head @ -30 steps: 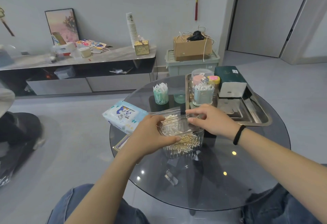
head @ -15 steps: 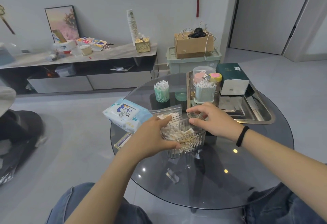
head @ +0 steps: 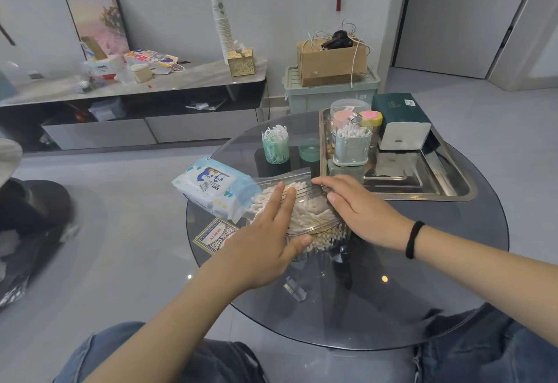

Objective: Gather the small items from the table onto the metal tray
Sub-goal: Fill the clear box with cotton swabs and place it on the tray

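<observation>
While both hands lie flat on the clear cotton swab box (head: 314, 219), the left hand (head: 265, 240) presses its lid with straight, slightly spread fingers and the right hand (head: 359, 210) covers the far edge, fingers straight and together. That box sits on the round glass surface (head: 422, 292), just beside the metal tray (head: 447, 189), a wet wipes pack (head: 211, 186) at its left.

Wearer, from my feed:
Bare forearms, no sleeves. Black band (head: 414, 239) on right wrist. Blue jeans (head: 489, 349), faded, on both legs. No rings I can see.
</observation>
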Demonstrator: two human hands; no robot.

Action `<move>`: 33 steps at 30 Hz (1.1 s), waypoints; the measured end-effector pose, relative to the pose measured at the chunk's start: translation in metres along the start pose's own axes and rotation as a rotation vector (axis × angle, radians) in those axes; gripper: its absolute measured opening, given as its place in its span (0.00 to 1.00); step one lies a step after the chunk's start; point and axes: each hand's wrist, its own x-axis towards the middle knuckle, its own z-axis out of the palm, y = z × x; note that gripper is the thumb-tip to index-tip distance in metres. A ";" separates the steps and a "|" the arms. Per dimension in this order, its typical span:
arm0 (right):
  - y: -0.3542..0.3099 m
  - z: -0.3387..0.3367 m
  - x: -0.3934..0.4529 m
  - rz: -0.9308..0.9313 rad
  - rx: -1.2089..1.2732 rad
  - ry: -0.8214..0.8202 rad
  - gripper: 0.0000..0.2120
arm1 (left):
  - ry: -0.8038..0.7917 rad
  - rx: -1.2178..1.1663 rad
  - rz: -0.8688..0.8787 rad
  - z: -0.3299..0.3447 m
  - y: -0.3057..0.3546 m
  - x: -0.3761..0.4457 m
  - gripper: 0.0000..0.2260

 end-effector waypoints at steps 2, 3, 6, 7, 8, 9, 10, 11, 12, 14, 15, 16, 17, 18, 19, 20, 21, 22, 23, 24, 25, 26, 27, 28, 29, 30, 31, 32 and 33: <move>0.001 0.000 0.000 -0.012 -0.043 0.020 0.19 | 0.000 0.014 -0.013 0.000 0.001 -0.001 0.36; 0.001 -0.001 -0.001 -0.013 -0.051 0.025 0.19 | 0.006 0.045 -0.015 0.001 0.002 -0.001 0.36; -0.002 -0.002 -0.001 0.007 -0.017 0.007 0.19 | 0.069 0.191 0.017 0.005 -0.002 0.001 0.37; -0.003 -0.003 -0.001 0.020 0.007 -0.010 0.19 | 0.093 0.206 0.031 0.005 -0.004 0.002 0.37; -0.005 -0.005 -0.001 0.035 0.031 -0.032 0.19 | 0.120 0.189 0.048 0.004 -0.005 0.002 0.37; -0.006 -0.008 -0.001 0.047 0.050 -0.059 0.19 | 0.149 0.132 0.066 0.002 -0.006 0.002 0.37; -0.008 -0.011 -0.002 0.064 0.064 -0.080 0.19 | 0.165 0.028 0.078 0.001 -0.007 0.003 0.37; -0.010 -0.013 -0.004 0.079 0.065 -0.083 0.18 | 0.171 -0.093 0.089 0.000 -0.008 0.003 0.37; -0.011 -0.014 -0.006 0.091 0.056 -0.066 0.16 | 0.168 -0.194 0.094 -0.001 -0.008 0.003 0.37; -0.013 -0.012 -0.012 0.115 0.055 0.009 0.10 | 0.140 -0.297 0.093 0.000 -0.005 0.002 0.37; -0.015 -0.011 -0.014 0.135 0.080 0.038 0.07 | 0.120 -0.344 0.081 0.000 -0.003 0.002 0.37; -0.016 -0.009 -0.015 0.162 0.114 0.055 0.08 | 0.105 -0.416 0.049 0.001 0.000 0.002 0.35; -0.017 -0.008 -0.016 0.199 0.159 0.059 0.11 | 0.101 -0.508 0.003 0.001 0.004 0.004 0.30; -0.017 -0.006 -0.016 0.243 0.227 0.058 0.12 | 0.119 -0.594 -0.044 0.001 0.009 0.007 0.23; -0.018 -0.005 -0.017 0.292 0.312 0.065 0.13 | 0.153 -0.645 -0.085 0.002 0.012 0.011 0.14; -0.018 -0.003 -0.018 0.341 0.402 0.081 0.13 | 0.196 -0.654 -0.111 0.003 0.015 0.015 0.08; -0.018 -0.002 -0.018 0.387 0.502 0.097 0.12 | 0.231 -0.654 -0.130 0.005 0.017 0.020 0.09; -0.017 0.001 -0.018 0.423 0.614 0.107 0.11 | 0.255 -0.666 -0.158 0.008 0.018 0.023 0.11; -0.018 0.003 -0.018 0.449 0.731 0.117 0.10 | 0.265 -0.700 -0.191 0.011 0.019 0.027 0.12; -0.017 0.005 -0.018 0.469 0.837 0.130 0.09 | 0.271 -0.745 -0.228 0.013 0.019 0.029 0.12; -0.016 0.007 -0.017 0.486 0.915 0.147 0.09 | 0.283 -0.785 -0.259 0.015 0.019 0.030 0.13; -0.015 0.009 -0.016 0.502 0.955 0.161 0.10 | 0.306 -0.816 -0.287 0.016 0.019 0.032 0.13; -0.015 0.011 -0.016 0.520 0.973 0.164 0.12 | 0.328 -0.845 -0.314 0.018 0.020 0.033 0.14; -0.015 0.013 -0.017 0.534 0.986 0.160 0.13 | 0.342 -0.872 -0.338 0.019 0.021 0.034 0.15; -0.016 0.015 -0.017 0.545 1.004 0.152 0.14 | 0.344 -0.905 -0.361 0.019 0.022 0.036 0.15; -0.017 0.016 -0.017 0.554 1.019 0.149 0.15 | 0.348 -0.946 -0.379 0.019 0.023 0.037 0.15; -0.019 0.016 -0.017 0.562 1.031 0.155 0.15 | 0.353 -0.988 -0.393 0.020 0.024 0.038 0.15; -0.020 0.016 -0.017 0.569 1.038 0.171 0.14 | 0.359 -1.021 -0.402 0.020 0.024 0.039 0.14; -0.021 0.016 -0.016 0.572 1.045 0.193 0.14 | 0.365 -1.042 -0.405 0.020 0.024 0.040 0.13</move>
